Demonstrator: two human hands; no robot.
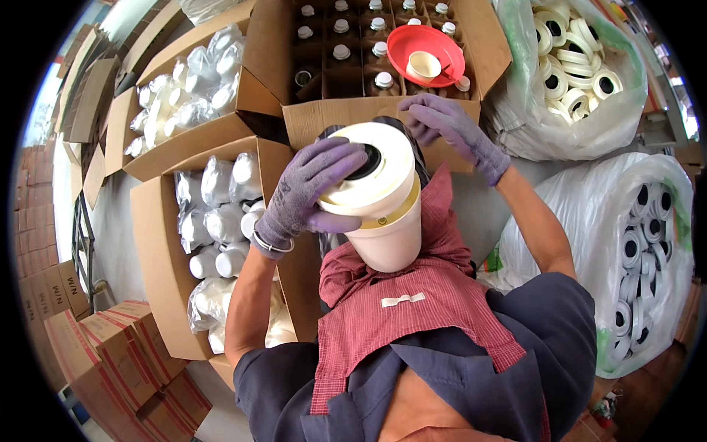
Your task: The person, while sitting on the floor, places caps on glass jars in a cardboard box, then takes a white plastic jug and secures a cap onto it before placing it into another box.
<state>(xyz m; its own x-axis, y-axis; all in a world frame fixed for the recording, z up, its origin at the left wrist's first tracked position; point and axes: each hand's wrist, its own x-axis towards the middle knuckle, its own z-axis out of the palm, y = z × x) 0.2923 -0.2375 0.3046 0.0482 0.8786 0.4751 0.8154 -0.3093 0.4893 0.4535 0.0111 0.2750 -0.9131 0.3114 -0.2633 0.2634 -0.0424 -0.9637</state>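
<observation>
Lid (393,163) tilted over white tub (387,247), left hand (309,188) gripping its rim; right hand (455,134) looks empty, fingers loosely bent, probably better bracing the tub's right side.

Light is bright and fairly even across the middle, with daylight burning out to white along the left rim and in smaller patches at the right. Deep shade fills the gaps inside the bottle carton (331,124), while the clear wrapping (200,62) and the large plastic sack (534,228) throw back whitish glare. The white lid (394,140) looks very pale in this light. Fisheye bending tilts and curves the stacked cartons (110,346) near the edge, black corners frame the round view, and fine detail softens toward the rim
</observation>
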